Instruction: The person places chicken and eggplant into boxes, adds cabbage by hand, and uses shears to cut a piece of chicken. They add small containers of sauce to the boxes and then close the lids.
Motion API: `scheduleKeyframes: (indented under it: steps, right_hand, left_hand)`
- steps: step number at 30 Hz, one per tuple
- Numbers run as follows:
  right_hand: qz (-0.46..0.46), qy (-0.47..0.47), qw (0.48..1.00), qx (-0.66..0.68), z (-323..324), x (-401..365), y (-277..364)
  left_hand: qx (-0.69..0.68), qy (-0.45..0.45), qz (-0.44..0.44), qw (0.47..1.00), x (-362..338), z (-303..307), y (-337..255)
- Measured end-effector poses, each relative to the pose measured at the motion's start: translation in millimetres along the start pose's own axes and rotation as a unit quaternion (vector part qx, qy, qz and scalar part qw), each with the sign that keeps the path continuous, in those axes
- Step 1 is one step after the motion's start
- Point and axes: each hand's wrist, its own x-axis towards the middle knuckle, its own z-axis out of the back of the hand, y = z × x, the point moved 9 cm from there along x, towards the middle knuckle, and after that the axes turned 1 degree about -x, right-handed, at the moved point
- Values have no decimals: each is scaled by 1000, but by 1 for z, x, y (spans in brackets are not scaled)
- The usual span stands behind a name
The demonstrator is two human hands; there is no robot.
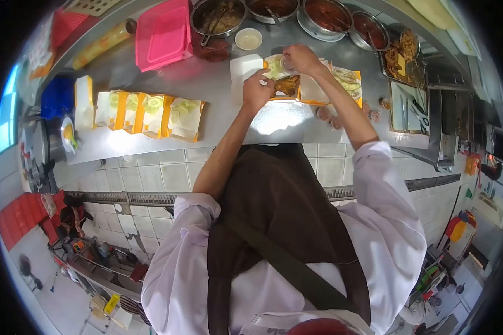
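Observation:
My left hand (257, 91) is at the left side of an open paper food box (247, 67), its fingers closed on the box's edge. Inside the box lie pale green cucumber slices (274, 68) and a browned piece of fried meat (286, 86). Over the box's far part, my right hand (300, 60) pinches a small clear sauce cup (286, 62), partly hidden by the fingers. Directly right of it stands another open box (314, 90), and beyond that one with sliced greens (347, 84). Small lidded cups with red contents (324, 114) sit near my right forearm.
Several open boxes with cucumber (153, 106) stand in a row at left. Along the back are a pink plastic container (163, 39), a cream bowl (248, 39) and metal bowls of red sauce (326, 18). A tray at right holds scissors (422, 121) and knives.

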Motion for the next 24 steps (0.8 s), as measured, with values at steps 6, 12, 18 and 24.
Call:
scheduleKeyframes:
  steps: [6,12,18,24]
  right_hand:
    - [119,72,963,-230,-47,2,28]
    - [49,48,944,-323,-35,-2,35]
    - [-37,-124,973,-190,23,-44,44]
    - [-375,-310,872,47,77,-268,-42]
  left_hand:
    - [94,72,-58,991,-22,-29,-6]
    - [128,79,-124,981,-26,-36,-11]
    - [184,88,-123,971,-23,-32,-22]
    - [81,48,-80,992,-9,-4,-11]
